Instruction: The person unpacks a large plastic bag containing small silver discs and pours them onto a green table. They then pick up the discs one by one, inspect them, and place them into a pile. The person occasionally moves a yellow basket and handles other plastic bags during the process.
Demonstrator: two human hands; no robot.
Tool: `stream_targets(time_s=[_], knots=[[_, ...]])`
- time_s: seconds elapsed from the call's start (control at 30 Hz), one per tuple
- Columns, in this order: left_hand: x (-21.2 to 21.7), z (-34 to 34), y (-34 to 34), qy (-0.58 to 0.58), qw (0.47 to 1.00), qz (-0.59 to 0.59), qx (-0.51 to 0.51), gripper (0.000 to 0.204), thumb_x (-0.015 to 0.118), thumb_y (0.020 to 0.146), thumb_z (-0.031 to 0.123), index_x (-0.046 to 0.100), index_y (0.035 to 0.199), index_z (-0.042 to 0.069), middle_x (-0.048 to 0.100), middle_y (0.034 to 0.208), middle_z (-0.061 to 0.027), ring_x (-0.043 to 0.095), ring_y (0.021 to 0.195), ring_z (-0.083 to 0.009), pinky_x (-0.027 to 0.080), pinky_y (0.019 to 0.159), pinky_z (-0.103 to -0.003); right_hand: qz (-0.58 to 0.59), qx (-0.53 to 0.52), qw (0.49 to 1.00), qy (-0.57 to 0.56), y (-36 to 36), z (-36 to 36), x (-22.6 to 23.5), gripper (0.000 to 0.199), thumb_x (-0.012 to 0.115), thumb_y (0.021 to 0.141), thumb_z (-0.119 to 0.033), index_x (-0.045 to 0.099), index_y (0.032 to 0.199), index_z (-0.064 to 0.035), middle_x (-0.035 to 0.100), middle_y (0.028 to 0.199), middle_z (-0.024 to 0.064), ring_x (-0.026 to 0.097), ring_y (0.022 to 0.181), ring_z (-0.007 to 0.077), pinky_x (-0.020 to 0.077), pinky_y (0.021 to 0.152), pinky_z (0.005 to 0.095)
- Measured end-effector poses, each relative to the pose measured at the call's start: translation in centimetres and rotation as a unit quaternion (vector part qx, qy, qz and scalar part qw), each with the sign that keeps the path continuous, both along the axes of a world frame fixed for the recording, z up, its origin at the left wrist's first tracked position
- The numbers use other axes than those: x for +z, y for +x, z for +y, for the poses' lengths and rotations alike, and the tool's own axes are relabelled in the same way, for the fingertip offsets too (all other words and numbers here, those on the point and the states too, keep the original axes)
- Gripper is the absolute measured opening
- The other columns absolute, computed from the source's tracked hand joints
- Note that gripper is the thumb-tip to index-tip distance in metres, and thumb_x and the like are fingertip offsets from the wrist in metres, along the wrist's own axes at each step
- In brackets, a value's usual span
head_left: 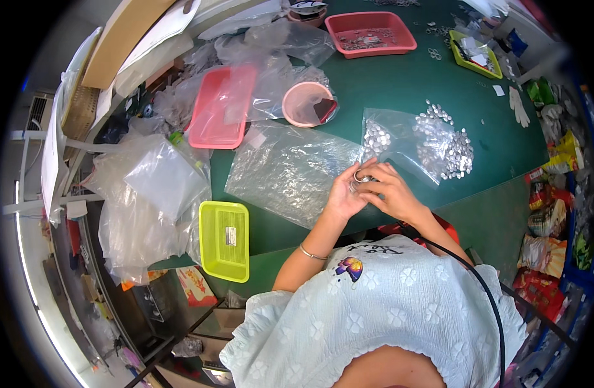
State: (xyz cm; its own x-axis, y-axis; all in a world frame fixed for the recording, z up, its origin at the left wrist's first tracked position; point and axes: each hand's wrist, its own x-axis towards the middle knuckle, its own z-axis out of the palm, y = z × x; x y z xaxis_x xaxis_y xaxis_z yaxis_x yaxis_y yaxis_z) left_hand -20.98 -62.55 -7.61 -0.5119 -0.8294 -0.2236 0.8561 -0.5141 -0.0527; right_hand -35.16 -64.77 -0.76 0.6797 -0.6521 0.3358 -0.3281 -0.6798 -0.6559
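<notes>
Left: yellow-green basket [224, 262], lengthwise near to far, beside green table [368, 81]. Centre: left hand [344, 196], palm upward, grip unclear from here; small metal rings [356, 177] between the hands, axis unreadable; right hand [394, 194], fingertips pinched on them. Right: bright packages [546, 252].

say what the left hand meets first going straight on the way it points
Probably the small silvery pieces at the left end of the clear plastic, just past the left hand; depth is unclear.
</notes>
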Motion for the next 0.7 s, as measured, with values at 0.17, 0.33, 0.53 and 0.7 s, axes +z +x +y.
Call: stream_targets(time_s=[0.17,0.33,0.53,0.7], knots=[[1.9,-0.1,-0.3,-0.01,0.99,0.14,0.018,0.038,0.036,0.092,0.027,0.045,0.119,0.002,0.044,0.124,-0.0207,0.045,0.113,-0.0317,0.034,0.098,-0.045,-0.135,-0.135,0.981,0.023,-0.9,0.2,2.5,0.016,0.059,0.071,0.0,0.062,0.087,-0.0016,0.059,0.092,0.0089,0.055,0.086,0.0234,0.0423,0.076,0.0311],[8.3,0.3,-0.3,0.005,0.996,0.078,0.038,0.035,0.035,0.093,0.025,0.045,0.118,0.004,0.033,0.133,-0.021,0.031,0.123,-0.0387,0.024,0.101,-0.055,-0.237,-0.236,0.936,0.107,-2.2,0.8,3.1,0.014,0.057,0.076,0.001,0.061,0.089,0.0012,0.058,0.092,0.0116,0.055,0.085,0.0197,0.0426,0.075,0.0279],[10.1,1.0,0.4,0.003,0.995,0.092,0.04,0.034,0.034,0.092,0.024,0.043,0.12,0.005,0.027,0.138,-0.0195,0.023,0.128,-0.0377,0.02,0.103,-0.056,-0.199,-0.243,0.948,0.053,-2.0,2.6,4.7,0.016,0.058,0.073,0.002,0.061,0.089,0.0008,0.057,0.093,0.0114,0.056,0.085,0.0209,0.0427,0.076,0.0283],[11.6,1.5,1.2,0.003,0.994,0.101,0.035,0.033,0.035,0.092,0.023,0.044,0.12,0.006,0.032,0.136,-0.0171,0.024,0.129,-0.0339,0.02,0.103,-0.055,-0.17,-0.231,0.958,0.005,-1.6,3.4,5.5,0.017,0.06,0.071,0.002,0.062,0.088,0.0004,0.056,0.093,0.0116,0.056,0.086,0.0226,0.0432,0.076,0.0295]])
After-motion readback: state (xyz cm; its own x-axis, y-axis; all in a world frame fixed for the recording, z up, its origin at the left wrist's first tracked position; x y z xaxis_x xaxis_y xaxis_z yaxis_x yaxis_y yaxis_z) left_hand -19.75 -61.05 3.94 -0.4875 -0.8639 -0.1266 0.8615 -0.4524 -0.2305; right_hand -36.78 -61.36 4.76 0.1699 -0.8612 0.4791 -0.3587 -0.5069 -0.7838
